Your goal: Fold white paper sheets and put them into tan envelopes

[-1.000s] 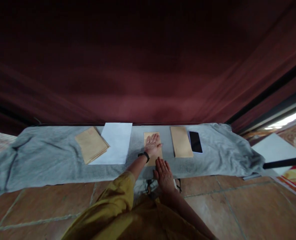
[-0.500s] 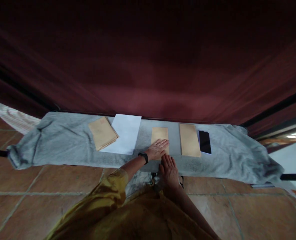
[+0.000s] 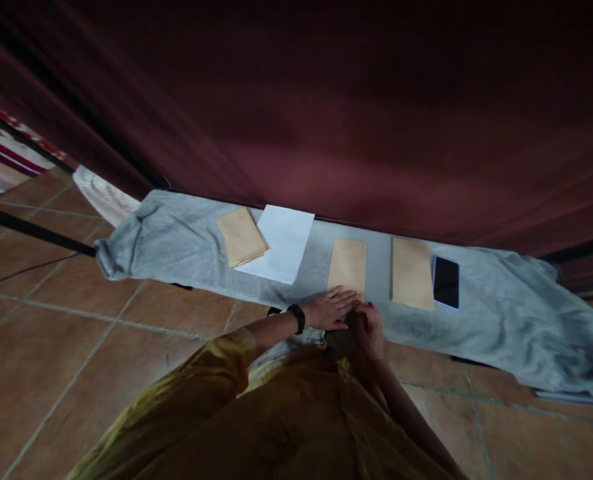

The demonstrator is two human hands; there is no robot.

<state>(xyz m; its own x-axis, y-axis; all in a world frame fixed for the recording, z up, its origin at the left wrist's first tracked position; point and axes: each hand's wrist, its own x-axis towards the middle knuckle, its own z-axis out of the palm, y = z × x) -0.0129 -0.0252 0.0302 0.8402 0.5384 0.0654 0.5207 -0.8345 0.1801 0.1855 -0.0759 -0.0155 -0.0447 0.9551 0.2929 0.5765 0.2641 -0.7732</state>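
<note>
A brown paper envelope (image 3: 347,263) lies in front of me on the grey cloth, its near end partly covered by my hands. My left hand (image 3: 331,309), with a dark watch on the wrist, rests flat across that near end, fingers stretched out. Close beside it, my right hand (image 3: 371,330) has its fingers curled at the envelope's near right corner and appears to pinch the edge; the fingertips are partly hidden. To the right lies a brown envelope stack (image 3: 412,273). On the left, several brown envelopes (image 3: 243,238) overlap a white paper sheet (image 3: 286,243).
A dark-screened phone (image 3: 446,283) lies right of the envelope stack. The grey cloth (image 3: 176,233) covers a long narrow surface and is rumpled at both ends. Behind it hangs a dark red curtain-like sheet (image 3: 296,160). Below are brown floor tiles (image 3: 76,360).
My left hand has slid nearer to me, to the envelope's near end. My right hand's fingers went from stretched out to curled. The whole view has shifted and tilted.
</note>
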